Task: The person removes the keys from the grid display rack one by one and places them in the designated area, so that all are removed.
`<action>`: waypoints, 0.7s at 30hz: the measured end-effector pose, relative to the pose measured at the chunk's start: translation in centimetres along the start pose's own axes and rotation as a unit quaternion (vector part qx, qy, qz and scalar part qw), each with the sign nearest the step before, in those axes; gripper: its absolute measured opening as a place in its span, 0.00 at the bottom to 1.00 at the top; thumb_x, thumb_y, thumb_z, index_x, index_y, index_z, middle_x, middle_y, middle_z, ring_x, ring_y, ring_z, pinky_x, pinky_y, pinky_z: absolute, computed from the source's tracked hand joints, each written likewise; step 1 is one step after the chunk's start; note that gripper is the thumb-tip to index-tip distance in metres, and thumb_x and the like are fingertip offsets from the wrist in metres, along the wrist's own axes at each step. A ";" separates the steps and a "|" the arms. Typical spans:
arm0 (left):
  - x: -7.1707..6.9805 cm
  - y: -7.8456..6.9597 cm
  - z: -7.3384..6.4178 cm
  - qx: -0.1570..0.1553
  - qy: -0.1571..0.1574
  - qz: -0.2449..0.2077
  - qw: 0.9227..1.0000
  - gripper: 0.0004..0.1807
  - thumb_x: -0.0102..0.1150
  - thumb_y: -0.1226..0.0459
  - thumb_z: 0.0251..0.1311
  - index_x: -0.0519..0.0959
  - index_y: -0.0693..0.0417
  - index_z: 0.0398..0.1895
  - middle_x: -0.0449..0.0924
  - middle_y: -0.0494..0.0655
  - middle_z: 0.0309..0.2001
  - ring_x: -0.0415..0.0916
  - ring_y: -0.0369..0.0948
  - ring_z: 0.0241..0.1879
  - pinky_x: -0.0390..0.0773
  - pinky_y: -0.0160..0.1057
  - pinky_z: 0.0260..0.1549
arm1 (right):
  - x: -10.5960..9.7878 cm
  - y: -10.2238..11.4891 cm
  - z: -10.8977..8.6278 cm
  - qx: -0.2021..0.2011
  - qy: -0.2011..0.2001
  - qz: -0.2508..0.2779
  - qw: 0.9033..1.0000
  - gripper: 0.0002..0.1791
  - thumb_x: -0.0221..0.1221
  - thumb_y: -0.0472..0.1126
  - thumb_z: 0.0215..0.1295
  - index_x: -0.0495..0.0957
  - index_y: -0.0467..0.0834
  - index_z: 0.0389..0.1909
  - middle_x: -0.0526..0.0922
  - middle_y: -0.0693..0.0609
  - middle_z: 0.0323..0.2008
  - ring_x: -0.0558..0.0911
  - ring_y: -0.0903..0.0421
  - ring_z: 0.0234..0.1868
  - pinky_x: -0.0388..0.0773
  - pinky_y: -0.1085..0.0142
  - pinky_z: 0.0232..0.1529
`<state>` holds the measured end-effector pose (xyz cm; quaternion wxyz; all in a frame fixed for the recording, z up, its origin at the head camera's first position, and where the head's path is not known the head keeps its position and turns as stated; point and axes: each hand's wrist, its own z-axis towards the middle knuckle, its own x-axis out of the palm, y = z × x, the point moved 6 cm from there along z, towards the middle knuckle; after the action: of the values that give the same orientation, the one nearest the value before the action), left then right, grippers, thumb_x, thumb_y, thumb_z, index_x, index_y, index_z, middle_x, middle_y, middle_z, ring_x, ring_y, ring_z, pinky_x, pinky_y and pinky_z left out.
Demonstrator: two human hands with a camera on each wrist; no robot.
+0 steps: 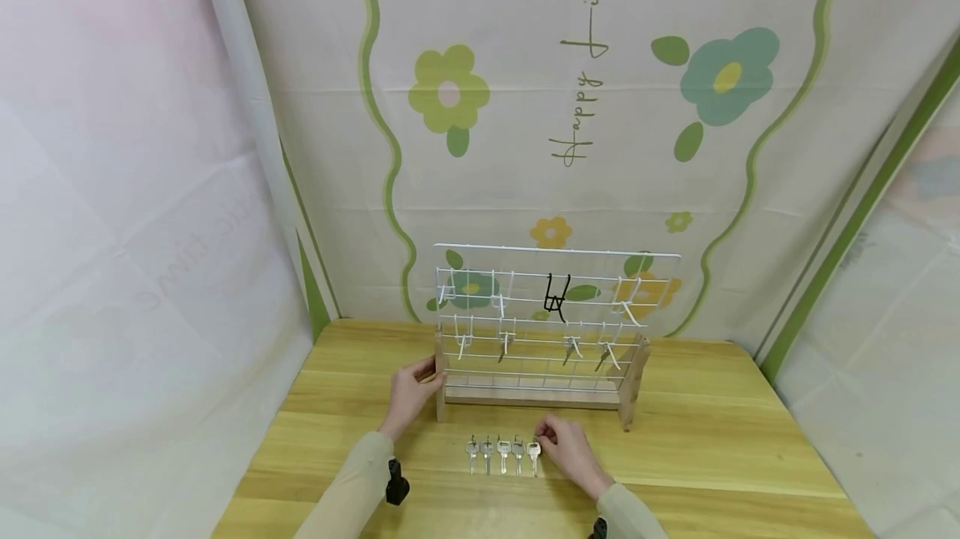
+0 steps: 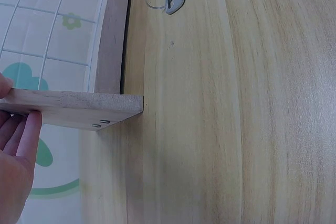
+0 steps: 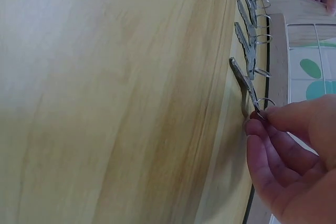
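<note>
A white wire grid rack (image 1: 551, 252) stands upright on the table between wooden side supports. My left hand (image 1: 408, 397) holds the left wooden support (image 2: 68, 103), thumb on one face and fingers on the other. In front of the rack lies a row of silver keys (image 1: 503, 449), each with a small ring. At the row's right end my right hand (image 1: 570, 449) pinches the last key (image 3: 243, 72) near its ring between thumb and forefinger. In the right wrist view this key is tilted, its shadow on the wood beside it.
White hooks (image 1: 501, 303) and one black hook (image 1: 555, 304) hang on the grid in two rows. Grey key-like shapes hang from some lower hooks. The wooden table (image 1: 712, 439) meets a flowered cloth (image 1: 510, 181) behind, with cloth walls at both sides.
</note>
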<state>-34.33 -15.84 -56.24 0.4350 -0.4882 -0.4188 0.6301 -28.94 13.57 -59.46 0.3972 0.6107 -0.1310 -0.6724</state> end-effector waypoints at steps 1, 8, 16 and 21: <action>0.0 0.0 0.0 -0.001 0.001 -0.001 1.000 0.22 0.66 0.71 0.59 0.79 0.64 0.58 0.82 0.62 0.55 0.82 0.55 0.55 0.86 0.40 0.48 | 0.0 0.0 0.0 -0.001 0.001 -0.001 1.000 0.06 0.64 0.27 0.57 0.81 0.40 0.30 0.85 0.51 0.27 0.76 0.69 0.27 0.77 0.77 0.27; 0.0 -0.2 -0.2 0.002 0.004 0.002 1.000 0.21 0.65 0.71 0.60 0.79 0.66 0.58 0.82 0.64 0.55 0.82 0.56 0.55 0.87 0.41 0.48 | 0.2 0.0 0.0 0.000 0.005 -0.003 1.000 0.06 0.65 0.26 0.57 0.80 0.40 0.30 0.85 0.51 0.27 0.77 0.68 0.27 0.77 0.77 0.27; 0.0 -0.2 -0.1 -0.002 0.005 -0.004 1.000 0.21 0.65 0.71 0.60 0.79 0.65 0.58 0.82 0.63 0.55 0.82 0.56 0.55 0.87 0.41 0.48 | 0.0 0.1 0.1 -0.008 0.004 -0.023 1.000 0.06 0.65 0.28 0.57 0.81 0.41 0.30 0.85 0.52 0.27 0.75 0.71 0.28 0.76 0.77 0.27; 0.0 -0.3 -0.2 -0.001 0.005 -0.003 1.000 0.21 0.65 0.72 0.60 0.79 0.65 0.58 0.82 0.64 0.55 0.82 0.56 0.55 0.87 0.41 0.48 | -0.1 0.0 0.3 -0.002 0.004 -0.019 1.000 0.05 0.64 0.28 0.58 0.81 0.40 0.32 0.85 0.53 0.28 0.76 0.70 0.28 0.77 0.76 0.27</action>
<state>-34.11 -15.77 -55.94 0.4382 -0.4906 -0.4190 0.6259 -29.18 13.56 -59.28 0.3861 0.6148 -0.1167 -0.6778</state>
